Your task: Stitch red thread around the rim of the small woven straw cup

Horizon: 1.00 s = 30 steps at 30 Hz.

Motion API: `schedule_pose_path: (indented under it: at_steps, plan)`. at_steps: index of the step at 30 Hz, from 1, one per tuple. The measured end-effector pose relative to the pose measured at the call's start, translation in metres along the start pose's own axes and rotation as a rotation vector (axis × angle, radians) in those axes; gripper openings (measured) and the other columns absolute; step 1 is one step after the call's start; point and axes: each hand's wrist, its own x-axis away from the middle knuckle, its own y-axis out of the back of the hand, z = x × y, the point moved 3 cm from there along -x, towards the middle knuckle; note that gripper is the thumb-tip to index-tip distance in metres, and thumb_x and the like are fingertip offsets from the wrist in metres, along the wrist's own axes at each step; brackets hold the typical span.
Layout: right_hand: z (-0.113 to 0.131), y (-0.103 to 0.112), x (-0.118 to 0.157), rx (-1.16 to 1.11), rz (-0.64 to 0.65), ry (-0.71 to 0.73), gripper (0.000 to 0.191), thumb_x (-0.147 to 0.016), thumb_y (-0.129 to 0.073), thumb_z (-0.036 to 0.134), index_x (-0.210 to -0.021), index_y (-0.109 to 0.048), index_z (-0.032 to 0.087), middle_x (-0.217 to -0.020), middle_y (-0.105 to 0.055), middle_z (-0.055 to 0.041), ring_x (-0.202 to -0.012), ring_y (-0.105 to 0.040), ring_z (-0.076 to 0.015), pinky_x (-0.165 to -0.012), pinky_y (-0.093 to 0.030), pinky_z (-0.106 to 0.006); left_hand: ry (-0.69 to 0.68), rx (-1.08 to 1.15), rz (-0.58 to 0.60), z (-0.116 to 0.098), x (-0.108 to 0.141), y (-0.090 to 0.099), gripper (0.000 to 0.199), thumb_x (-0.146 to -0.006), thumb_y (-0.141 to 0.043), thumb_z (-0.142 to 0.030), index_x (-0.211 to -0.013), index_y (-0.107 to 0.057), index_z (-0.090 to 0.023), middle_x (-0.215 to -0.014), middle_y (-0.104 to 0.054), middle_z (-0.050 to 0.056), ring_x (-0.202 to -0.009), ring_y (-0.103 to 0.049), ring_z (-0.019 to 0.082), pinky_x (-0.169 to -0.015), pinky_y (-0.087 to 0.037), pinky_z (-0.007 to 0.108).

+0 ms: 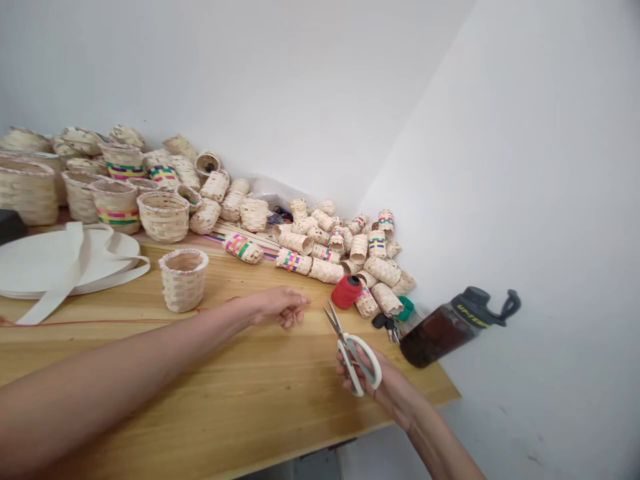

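Just left of a red thread spool [346, 292], my left hand [283, 307] is closed in a pinch. A thin strand, hard to make out, runs between its fingertips and the spool. Red thread [100, 322] also trails across the table to the left, passing behind my forearm. My right hand [357, 367] grips white-handled scissors [356, 353], whose slightly parted blades point up toward the spool. Behind my left forearm, a small woven basket [183, 280] stands upright with a pale rim wrapped in reddish thread.
Several woven baskets [164, 217] and small woven cylinders [295, 241] are piled along the wall. At left lies a white strip roll [60, 257]. A dark bottle [445, 327] leans near the table's right edge, beside keys [391, 330] and a green object [406, 309].
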Motion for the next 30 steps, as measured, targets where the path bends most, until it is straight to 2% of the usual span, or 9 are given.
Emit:
schedule_pose_path:
  at_steps: [6,9,12,16,21,30]
  plan:
    - [0.0,-0.016,-0.014,0.033,0.046,0.005,0.043,-0.07,-0.077,0.05,-0.097,-0.065,0.018,-0.089,-0.064,-0.0038,-0.071,-0.062,-0.0131,-0.057,-0.051,-0.022,0.004,-0.022,-0.094,0.005,0.012,0.001,0.045,-0.068,-0.063,-0.054,-0.088,-0.062,-0.014,-0.051,-0.049,-0.005,-0.039,-0.037,0.008,-0.044,-0.029,0.023]
    - [0.004,-0.02,-0.029,0.043,0.032,0.024,0.043,-0.069,-0.077,0.05,-0.093,-0.064,0.018,-0.084,-0.063,-0.0022,-0.064,-0.059,-0.0106,-0.052,-0.049,-0.02,0.009,-0.058,-0.173,0.007,0.012,-0.001,0.041,-0.067,-0.062,-0.054,-0.081,-0.06,-0.016,-0.047,-0.039,-0.008,-0.038,-0.028,0.007,-0.043,-0.023,0.023]
    - [0.01,-0.018,-0.047,0.068,0.005,0.041,0.042,-0.068,-0.077,0.05,-0.089,-0.062,0.017,-0.079,-0.063,-0.0018,-0.058,-0.058,-0.01,-0.047,-0.047,-0.019,0.006,-0.103,-0.254,0.007,0.007,-0.004,0.039,-0.067,-0.06,-0.054,-0.075,-0.059,-0.016,-0.045,-0.035,-0.008,-0.04,-0.025,0.008,-0.044,-0.019,0.024]
    - [0.018,-0.012,-0.065,0.102,-0.015,0.063,0.04,-0.069,-0.075,0.05,-0.088,-0.061,0.018,-0.074,-0.063,-0.0018,-0.055,-0.058,-0.011,-0.04,-0.042,-0.018,-0.038,-0.154,-0.318,0.008,0.002,-0.006,0.04,-0.066,-0.058,-0.056,-0.073,-0.059,-0.017,-0.045,-0.035,-0.008,-0.043,-0.029,0.01,-0.048,-0.02,0.024]
    - [0.019,-0.007,-0.078,0.125,-0.027,0.121,0.042,-0.064,-0.079,0.047,-0.086,-0.061,0.017,-0.068,-0.061,-0.0001,-0.049,-0.054,-0.0084,-0.034,-0.033,-0.015,-0.086,-0.23,-0.344,0.013,-0.003,-0.004,0.036,-0.068,-0.053,-0.053,-0.068,-0.06,-0.018,-0.045,-0.036,-0.006,-0.046,-0.034,0.013,-0.05,-0.023,0.024]
    - [0.015,-0.009,-0.087,0.154,-0.052,0.145,0.037,-0.059,-0.08,0.034,-0.086,-0.063,0.016,-0.061,-0.056,0.0051,-0.042,-0.044,-0.0046,-0.032,-0.027,-0.014,-0.201,-0.429,-0.311,0.012,-0.006,-0.006,0.024,-0.072,-0.053,-0.039,-0.068,-0.066,-0.019,-0.065,-0.061,0.001,-0.065,-0.05,0.018,-0.059,-0.031,0.024]
